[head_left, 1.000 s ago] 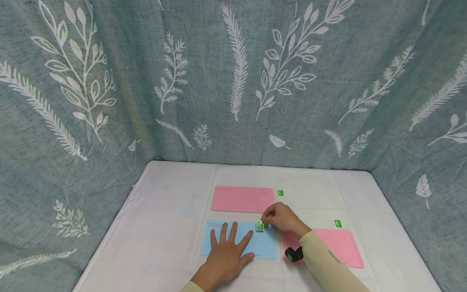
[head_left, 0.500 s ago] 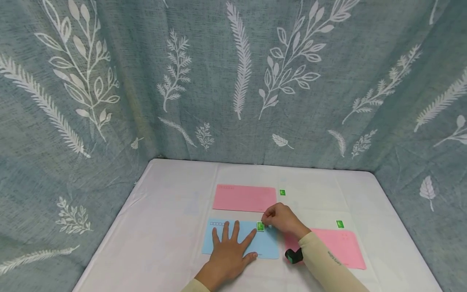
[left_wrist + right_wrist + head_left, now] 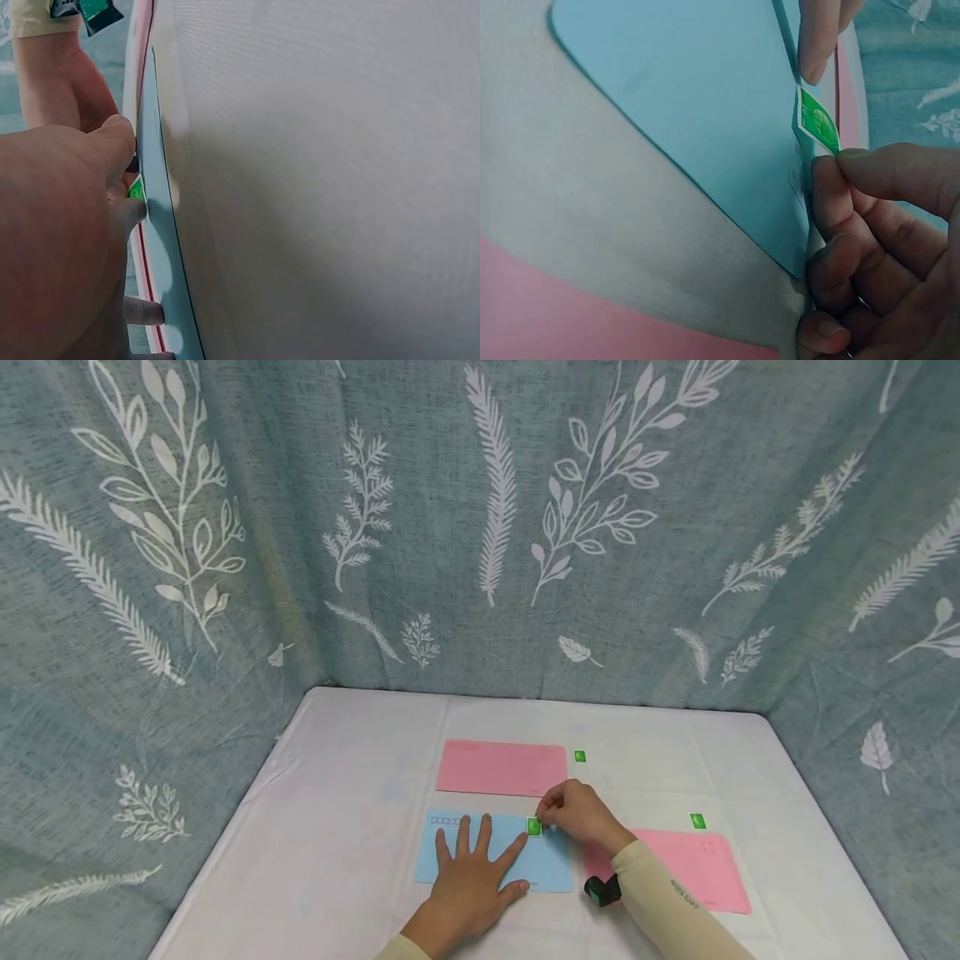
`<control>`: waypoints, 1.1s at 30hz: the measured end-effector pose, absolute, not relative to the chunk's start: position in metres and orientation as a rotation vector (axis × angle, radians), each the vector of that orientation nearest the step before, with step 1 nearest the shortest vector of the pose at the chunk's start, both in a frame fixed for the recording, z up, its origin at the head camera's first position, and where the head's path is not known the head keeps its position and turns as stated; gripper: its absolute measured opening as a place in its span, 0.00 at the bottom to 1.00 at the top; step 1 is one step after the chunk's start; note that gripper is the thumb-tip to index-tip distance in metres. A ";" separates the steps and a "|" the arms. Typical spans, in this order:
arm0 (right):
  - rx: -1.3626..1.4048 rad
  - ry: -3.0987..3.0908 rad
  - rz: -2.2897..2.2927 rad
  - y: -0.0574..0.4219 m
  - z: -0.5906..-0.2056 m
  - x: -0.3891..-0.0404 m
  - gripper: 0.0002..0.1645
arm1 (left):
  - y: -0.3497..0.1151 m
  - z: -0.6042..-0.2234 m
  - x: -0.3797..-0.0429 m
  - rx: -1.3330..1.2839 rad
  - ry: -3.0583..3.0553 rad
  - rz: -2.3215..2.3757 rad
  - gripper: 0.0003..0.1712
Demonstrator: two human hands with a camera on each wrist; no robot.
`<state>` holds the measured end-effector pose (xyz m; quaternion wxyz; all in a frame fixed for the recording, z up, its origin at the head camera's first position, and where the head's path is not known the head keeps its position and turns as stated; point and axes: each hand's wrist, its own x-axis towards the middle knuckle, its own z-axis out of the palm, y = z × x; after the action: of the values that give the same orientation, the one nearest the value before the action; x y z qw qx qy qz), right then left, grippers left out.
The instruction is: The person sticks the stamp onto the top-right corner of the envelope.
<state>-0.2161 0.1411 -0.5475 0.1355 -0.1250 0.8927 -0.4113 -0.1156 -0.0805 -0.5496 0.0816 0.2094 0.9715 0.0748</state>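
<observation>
A light blue envelope lies on the white table, a row of small boxes printed at its upper left. My left hand rests flat on it with fingers spread. Between thumb and index finger my right hand pinches a green postage stamp with a white perforated edge. The stamp is over the envelope's upper right corner, slightly bent and tilted in the right wrist view. A printed box outline shows on the envelope beside it. A fingertip of the left hand is close to the stamp's far edge.
A pink envelope lies behind the blue one, with a green stamp right of it. Another pink envelope is partly under the right forearm, and a green stamp lies above it. A patterned curtain surrounds the table.
The head view shifted a little. Both hands hold nearly the same places; the stamp has moved very slightly at the blue envelope's upper right corner.
</observation>
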 end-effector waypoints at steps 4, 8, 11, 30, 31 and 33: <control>-0.370 2.603 -1.193 0.141 -0.548 -0.215 0.08 | -0.080 -0.550 -0.116 0.626 2.903 0.221 0.39; -0.380 2.623 -1.182 0.140 -0.548 -0.214 0.08 | -0.080 -0.551 -0.116 0.638 2.909 0.212 0.39; -0.379 2.629 -1.178 0.139 -0.548 -0.213 0.08 | -0.080 -0.552 -0.117 0.643 2.907 0.198 0.40; -0.448 2.613 -1.194 0.142 -0.552 -0.213 0.08 | -0.079 -0.563 -0.119 0.600 2.901 0.208 0.40; -0.457 2.610 -1.197 0.142 -0.551 -0.213 0.08 | -0.079 -0.563 -0.120 0.600 2.904 0.209 0.40; -0.473 2.603 -1.202 0.142 -0.549 -0.213 0.08 | -0.079 -0.564 -0.121 0.604 2.910 0.205 0.40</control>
<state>-0.2132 0.1419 -0.5491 0.1173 -0.1617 0.8896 -0.4108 -0.1212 -0.0789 -0.5644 0.0810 0.2020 0.9736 0.0686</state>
